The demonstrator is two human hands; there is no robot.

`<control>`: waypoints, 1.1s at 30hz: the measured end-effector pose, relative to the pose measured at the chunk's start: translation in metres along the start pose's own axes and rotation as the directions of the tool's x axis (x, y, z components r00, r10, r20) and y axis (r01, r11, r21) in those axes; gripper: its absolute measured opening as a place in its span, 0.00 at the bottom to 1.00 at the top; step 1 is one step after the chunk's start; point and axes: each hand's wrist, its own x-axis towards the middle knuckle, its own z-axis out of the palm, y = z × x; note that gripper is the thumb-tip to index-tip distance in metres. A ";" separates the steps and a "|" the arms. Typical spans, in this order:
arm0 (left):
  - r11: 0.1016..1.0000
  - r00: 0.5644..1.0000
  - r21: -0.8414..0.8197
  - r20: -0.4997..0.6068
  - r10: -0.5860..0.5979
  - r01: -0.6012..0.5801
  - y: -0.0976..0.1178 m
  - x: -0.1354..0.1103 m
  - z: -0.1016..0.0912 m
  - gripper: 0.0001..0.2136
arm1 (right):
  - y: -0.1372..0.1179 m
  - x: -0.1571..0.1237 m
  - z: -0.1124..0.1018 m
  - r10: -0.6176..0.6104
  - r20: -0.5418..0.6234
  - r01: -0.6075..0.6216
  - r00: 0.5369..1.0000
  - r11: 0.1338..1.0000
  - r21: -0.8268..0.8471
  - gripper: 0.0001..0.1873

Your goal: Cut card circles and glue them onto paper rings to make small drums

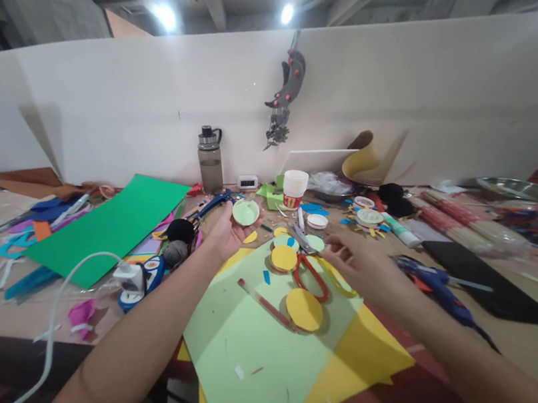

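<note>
My left hand [229,236] is closed around a small round dish [246,212] with a pale green inside, tilted toward me. My right hand [349,257] hovers over the right side of the paper, its fingers loosely curled and slightly blurred. Just left of its fingertips lies a pale green disc [315,243]. Between the hands are orange-handled scissors [312,279] and a yellow disc [283,258] on a round piece. Nearer me a larger yellow disc [304,310] and a reddish pencil-like stick [266,305] rest on the light green sheet [247,346].
Yellow sheets [363,343] lie underneath. At the back stand a water bottle [209,162] and stacked paper cups [294,188]. A green sheet [111,225] and a white cable [57,304] are on the left. A blue glue gun [442,295] and black slab [487,280] lie right.
</note>
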 end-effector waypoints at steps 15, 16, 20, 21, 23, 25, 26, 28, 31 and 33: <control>0.999 1.000 0.044 0.017 -0.023 0.022 -0.005 -0.004 0.001 0.23 | -0.008 0.055 0.051 0.075 0.253 -0.116 0.965 0.982 0.149 0.10; 0.999 0.999 0.049 0.021 -0.024 0.023 -0.006 -0.004 0.002 0.23 | -0.008 0.057 0.048 0.069 0.260 -0.116 0.963 0.979 0.170 0.11; 0.996 1.000 0.081 0.007 -0.026 0.025 -0.007 -0.007 0.005 0.22 | -0.010 0.066 0.033 0.000 0.283 -0.107 0.959 0.926 0.363 0.14; 0.996 1.000 0.088 0.001 -0.029 0.029 -0.007 -0.008 0.006 0.22 | -0.010 0.067 0.031 -0.019 0.290 -0.106 0.957 0.907 0.408 0.15; 0.995 0.999 0.095 -0.005 -0.043 0.043 -0.008 -0.009 0.007 0.22 | -0.010 0.069 0.028 -0.039 0.330 -0.118 0.943 0.889 0.442 0.14; 0.994 0.998 0.097 -0.002 -0.058 0.058 -0.008 -0.008 0.006 0.23 | -0.009 0.070 0.029 -0.032 0.386 -0.142 0.922 0.900 0.413 0.13; 0.993 0.998 0.099 -0.002 -0.062 0.062 -0.008 -0.008 0.006 0.23 | -0.008 0.071 0.029 -0.025 0.409 -0.156 0.912 0.901 0.405 0.12; 0.993 0.998 0.104 -0.012 -0.060 0.061 -0.008 -0.007 0.005 0.22 | -0.007 0.071 0.030 -0.018 0.418 -0.174 0.908 0.893 0.416 0.11; 0.991 0.998 0.116 -0.026 -0.060 0.063 -0.010 -0.007 0.006 0.22 | -0.010 0.073 0.028 -0.014 0.356 -0.171 0.935 0.858 0.484 0.12; 0.990 0.997 0.123 -0.038 -0.069 0.073 -0.012 -0.007 0.007 0.22 | -0.018 0.075 0.027 -0.015 0.296 -0.158 0.955 0.819 0.551 0.13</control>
